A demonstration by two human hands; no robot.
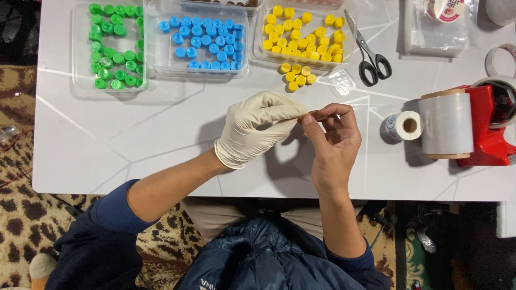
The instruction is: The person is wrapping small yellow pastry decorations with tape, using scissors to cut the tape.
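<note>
The left hand (257,128), wearing a cream glove, and the bare right hand (332,140) are meeting fingertip to fingertip above the white tabletop (161,134), just below the loose yellow caps (296,75). Both are pinching closed; what they are gripping is too small to tell. The black-handled scissors (368,53) are lying right of those caps, the red tape dispenser (484,126) farther right.

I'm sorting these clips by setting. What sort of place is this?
Probably a home craft or sorting table, not a factory: clear trays of green caps, blue caps and yellow caps, a red tape dispenser, and patterned carpet underneath.
</note>
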